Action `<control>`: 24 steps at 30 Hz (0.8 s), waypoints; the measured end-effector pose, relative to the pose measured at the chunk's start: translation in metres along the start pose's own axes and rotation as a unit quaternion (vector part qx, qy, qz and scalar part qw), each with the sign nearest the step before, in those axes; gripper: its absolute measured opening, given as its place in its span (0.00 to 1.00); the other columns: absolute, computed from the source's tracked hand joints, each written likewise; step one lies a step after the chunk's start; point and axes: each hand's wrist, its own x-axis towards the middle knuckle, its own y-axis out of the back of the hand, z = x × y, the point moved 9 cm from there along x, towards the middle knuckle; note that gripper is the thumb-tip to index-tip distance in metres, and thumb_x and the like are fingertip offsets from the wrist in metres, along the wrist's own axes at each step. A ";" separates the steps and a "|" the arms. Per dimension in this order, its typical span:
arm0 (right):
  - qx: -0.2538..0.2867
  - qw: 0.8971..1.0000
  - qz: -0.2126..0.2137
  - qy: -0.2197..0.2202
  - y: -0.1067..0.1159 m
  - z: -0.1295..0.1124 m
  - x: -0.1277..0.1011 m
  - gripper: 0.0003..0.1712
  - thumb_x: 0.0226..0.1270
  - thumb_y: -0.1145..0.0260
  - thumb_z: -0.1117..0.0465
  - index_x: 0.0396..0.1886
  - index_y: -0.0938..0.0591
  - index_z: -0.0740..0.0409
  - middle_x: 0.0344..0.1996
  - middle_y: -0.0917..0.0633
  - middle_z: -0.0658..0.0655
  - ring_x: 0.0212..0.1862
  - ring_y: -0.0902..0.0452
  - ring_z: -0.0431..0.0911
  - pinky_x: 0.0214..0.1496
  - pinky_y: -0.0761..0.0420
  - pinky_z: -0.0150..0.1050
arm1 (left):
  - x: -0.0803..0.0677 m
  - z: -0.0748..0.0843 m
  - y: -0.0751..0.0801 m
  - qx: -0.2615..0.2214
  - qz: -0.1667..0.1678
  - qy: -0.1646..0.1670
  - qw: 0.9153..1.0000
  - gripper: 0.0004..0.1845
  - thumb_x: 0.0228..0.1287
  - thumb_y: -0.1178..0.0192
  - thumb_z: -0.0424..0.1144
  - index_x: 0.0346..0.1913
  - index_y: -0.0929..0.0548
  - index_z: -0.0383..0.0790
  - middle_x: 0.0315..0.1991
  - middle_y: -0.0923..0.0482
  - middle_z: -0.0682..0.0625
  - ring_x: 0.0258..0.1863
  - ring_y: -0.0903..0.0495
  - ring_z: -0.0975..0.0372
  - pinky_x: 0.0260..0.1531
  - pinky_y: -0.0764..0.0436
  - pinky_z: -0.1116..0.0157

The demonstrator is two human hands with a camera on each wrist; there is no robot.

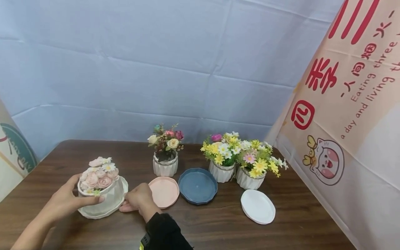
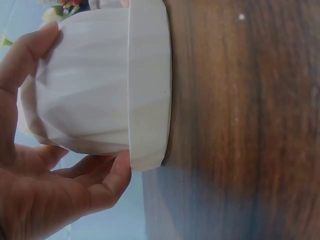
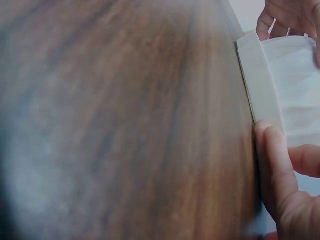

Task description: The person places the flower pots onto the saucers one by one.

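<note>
At the left of the table, a white ribbed flowerpot [image 2: 85, 82] filled with pale pink and white flowers [image 1: 100, 177] stands in an off-white saucer [image 1: 120, 194]. My left hand [image 1: 67, 199] grips the pot from the left, thumb across its near side; in the left wrist view some of its fingertips also touch the saucer's wall. On the saucer's right edge is my right hand [image 1: 139, 199]. It pinches the rim, with fingers [image 3: 280, 160] along the outer wall and the thumb on the inner side.
To the right lie a pink saucer [image 1: 164, 192], a blue saucer [image 1: 198, 186] and a white saucer [image 1: 258, 207]. Behind them are a pot of roses [image 1: 165, 165] and two pots of yellow and white flowers [image 1: 222, 172]. A printed cloth [image 1: 331, 149] hangs over the table's right side.
</note>
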 end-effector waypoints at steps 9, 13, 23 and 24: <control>-0.014 1.000 -0.008 0.013 -0.001 0.000 -0.004 0.09 0.55 0.37 0.76 0.18 0.24 0.68 0.12 0.21 0.61 0.20 0.18 0.53 0.21 0.19 0.35 | -0.003 -0.005 -0.002 -0.005 -0.007 0.005 1.000 0.52 0.51 0.31 0.52 0.68 0.51 0.29 0.54 0.33 0.30 0.49 0.30 0.44 0.35 0.28 0.59; -0.025 0.999 -0.032 0.015 -0.003 -0.002 -0.005 0.08 0.56 0.38 0.75 0.19 0.23 0.69 0.13 0.21 0.60 0.22 0.18 0.53 0.23 0.19 0.35 | -0.003 -0.005 -0.002 -0.014 -0.007 0.004 1.000 0.53 0.52 0.32 0.52 0.69 0.53 0.28 0.56 0.35 0.30 0.50 0.32 0.44 0.37 0.28 0.56; -0.153 0.977 -0.124 0.085 0.001 -0.023 -0.013 0.02 0.58 0.36 0.70 0.31 0.20 0.67 0.19 0.22 0.54 0.24 0.21 0.45 0.26 0.20 0.35 | -0.003 0.007 0.000 0.022 0.007 0.006 1.000 0.57 0.50 0.32 0.55 0.68 0.55 0.23 0.58 0.41 0.22 0.55 0.38 0.34 0.44 0.33 0.39; -0.182 0.970 -0.130 0.101 0.002 -0.026 -0.015 0.03 0.58 0.36 0.68 0.32 0.19 0.65 0.19 0.23 0.52 0.23 0.23 0.43 0.25 0.21 0.33 | -0.004 0.008 0.000 0.033 0.009 0.005 0.999 0.57 0.50 0.32 0.55 0.68 0.55 0.22 0.58 0.41 0.22 0.54 0.38 0.33 0.43 0.33 0.38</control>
